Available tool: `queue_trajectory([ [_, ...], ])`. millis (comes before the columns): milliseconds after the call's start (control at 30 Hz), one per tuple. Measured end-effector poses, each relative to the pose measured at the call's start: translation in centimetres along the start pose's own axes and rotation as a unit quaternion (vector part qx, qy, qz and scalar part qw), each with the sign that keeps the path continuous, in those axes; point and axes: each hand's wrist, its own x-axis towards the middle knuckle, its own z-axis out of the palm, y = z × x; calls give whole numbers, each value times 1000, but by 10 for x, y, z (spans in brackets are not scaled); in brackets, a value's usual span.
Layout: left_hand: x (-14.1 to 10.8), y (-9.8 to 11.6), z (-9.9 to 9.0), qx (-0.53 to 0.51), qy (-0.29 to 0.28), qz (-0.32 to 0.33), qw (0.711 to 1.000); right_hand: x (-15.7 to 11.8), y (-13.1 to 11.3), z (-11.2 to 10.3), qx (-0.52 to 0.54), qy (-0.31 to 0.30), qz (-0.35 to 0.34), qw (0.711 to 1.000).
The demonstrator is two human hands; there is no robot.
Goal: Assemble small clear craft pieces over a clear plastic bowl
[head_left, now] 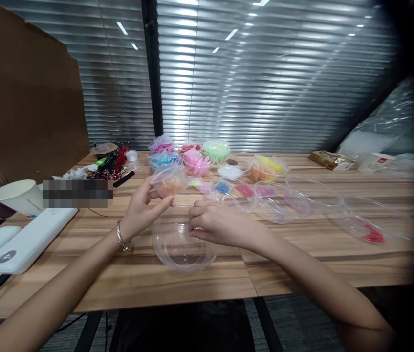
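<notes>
The clear bag (169, 183) could spill its orange pieces around the clear bowl (183, 259) if its mouth is unsealed (I cannot tell) and the left hand (143, 207) lets it tip. That hand's grip holds the bag's lower part between thumb and fingers, near the bowl's far-left rim. The right hand (216, 222) hangs low at the bowl's right side, so a careless sweep might nudge the bowl along the surface (126, 288); its grip looks narrow, fingers bunched, though whether it pinches anything is hidden. The bag looks thin, crinkled and see-through, its pale orange contents gathered low.
</notes>
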Motion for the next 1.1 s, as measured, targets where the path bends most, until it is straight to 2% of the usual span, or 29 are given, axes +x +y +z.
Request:
queue_trajectory([
  [100, -6, -3, 3, 31, -48, -16, 998, 15, -15, -8, -94, -167, 34, 981],
  [167, -7, -5, 5, 37, -64, -39, 996, 27, -20, -9, -97, -278, 57, 954],
  [233, -6, -5, 6, 46, -79, -52, 994, 38, -23, -8, -81, -350, 69, 931],
  [333, -5, -5, 6, 65, -83, -48, 993, 48, -26, -9, -96, -400, 88, 907],
  [433, -6, -6, 5, 71, -80, -46, 993, 52, -34, -17, -135, -407, 110, 897],
  [533, -6, -9, 5, 68, -78, -57, 993, 51, -44, -25, -152, -396, 123, 897],
  [633, -6, -10, 6, 69, -78, -64, 992, 47, -47, -23, -164, -374, 115, 906],
  [767, -4, -10, 6, 76, -82, -67, 991, 38, -32, -13, -168, -340, 97, 920],
  [833, -4, -8, 7, 92, -80, -59, 991, 35, -20, -16, -126, -307, 70, 941],
  [900, -6, -6, 8, 122, -70, -35, 989, 33, -11, -28, 17, -260, -23, 965],
  [1000, -10, -5, 9, 168, -65, 36, 983, 28, -6, -53, 224, -141, -139, 954],
  [1100, -14, -6, 10, 180, -72, 78, 978, 21, -11, -74, 252, 47, -164, 952],
])
